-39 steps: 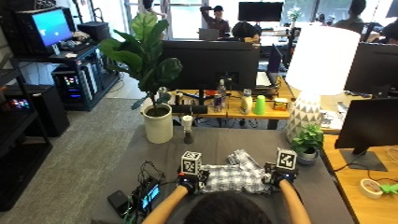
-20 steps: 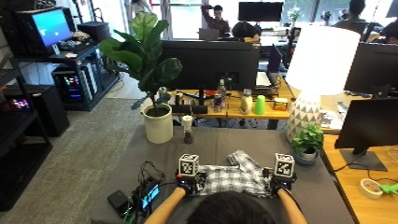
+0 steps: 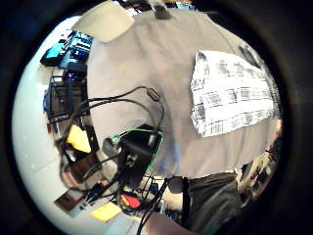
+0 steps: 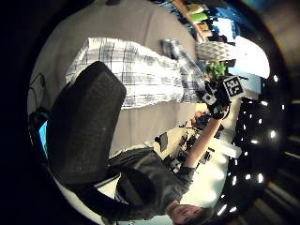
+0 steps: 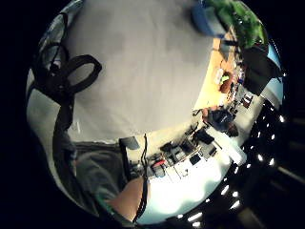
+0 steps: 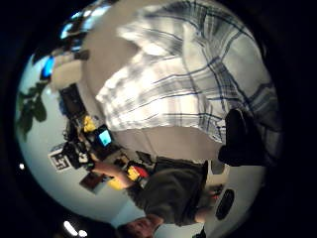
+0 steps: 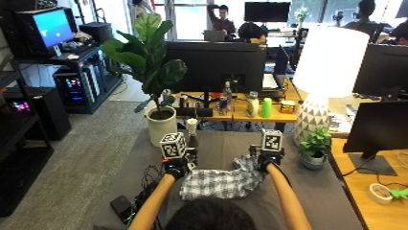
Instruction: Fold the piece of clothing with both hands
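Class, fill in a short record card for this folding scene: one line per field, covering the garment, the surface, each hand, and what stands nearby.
garment: plaid shirt, white with dark checks, lying bunched on the table
surface: grey table
left hand: at the shirt's far left corner; finger pose cannot be made out
right hand: at the shirt's far right edge, where the cloth is raised; finger pose cannot be made out
nearby, right: small potted plant and white lamp
nearby, left: large plant in white pot

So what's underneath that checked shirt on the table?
The plaid shirt lies on a grey table, whose bare surface shows all around it. Whatever lies directly beneath the cloth is covered, so nothing more can be seen there.
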Demonstrator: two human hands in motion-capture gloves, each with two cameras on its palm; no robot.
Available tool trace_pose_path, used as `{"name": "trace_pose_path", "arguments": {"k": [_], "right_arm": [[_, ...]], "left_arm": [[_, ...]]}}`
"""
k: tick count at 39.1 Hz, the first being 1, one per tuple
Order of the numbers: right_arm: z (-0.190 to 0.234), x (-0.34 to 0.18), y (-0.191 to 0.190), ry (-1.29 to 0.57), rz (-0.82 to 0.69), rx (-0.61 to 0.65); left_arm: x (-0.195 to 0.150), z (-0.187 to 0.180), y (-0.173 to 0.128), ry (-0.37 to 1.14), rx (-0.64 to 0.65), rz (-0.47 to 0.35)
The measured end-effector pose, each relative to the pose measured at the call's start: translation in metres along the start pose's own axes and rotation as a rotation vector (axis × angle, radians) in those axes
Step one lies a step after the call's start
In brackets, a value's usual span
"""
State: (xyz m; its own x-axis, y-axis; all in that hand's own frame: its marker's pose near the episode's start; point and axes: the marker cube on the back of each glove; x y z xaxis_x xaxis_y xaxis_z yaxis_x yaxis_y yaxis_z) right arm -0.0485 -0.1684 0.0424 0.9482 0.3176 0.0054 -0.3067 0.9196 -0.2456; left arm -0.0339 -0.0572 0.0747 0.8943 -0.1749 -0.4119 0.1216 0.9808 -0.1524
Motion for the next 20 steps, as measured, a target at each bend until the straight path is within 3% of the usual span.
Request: {"name": "trace_pose_path", "arguments": {"k": [4,6,8,12,17,20], "right_arm": [[-0.019,-0.061,0.003,-0.008,-0.037,-0.021],[-0.023,-0.104,0.005,-0.018,-0.147,0.047],[-0.017,-0.157,0.008,-0.011,-0.277,0.115],[0.014,-0.25,0.03,0.018,-0.412,0.127],[0.062,-0.318,0.089,-0.083,-0.442,-0.023],[0.09,-0.341,0.101,-0.181,-0.484,-0.163]], "left_arm": [[-0.01,-0.024,0.003,0.045,0.093,0.001],[-0.015,-0.037,0.009,0.081,0.143,-0.01],[-0.019,-0.051,0.017,0.13,0.191,-0.02],[-0.028,-0.069,0.031,0.189,0.238,-0.051],[-0.041,-0.07,0.036,0.191,0.227,-0.078],[-0.049,-0.067,0.038,0.191,0.203,-0.088]]}}
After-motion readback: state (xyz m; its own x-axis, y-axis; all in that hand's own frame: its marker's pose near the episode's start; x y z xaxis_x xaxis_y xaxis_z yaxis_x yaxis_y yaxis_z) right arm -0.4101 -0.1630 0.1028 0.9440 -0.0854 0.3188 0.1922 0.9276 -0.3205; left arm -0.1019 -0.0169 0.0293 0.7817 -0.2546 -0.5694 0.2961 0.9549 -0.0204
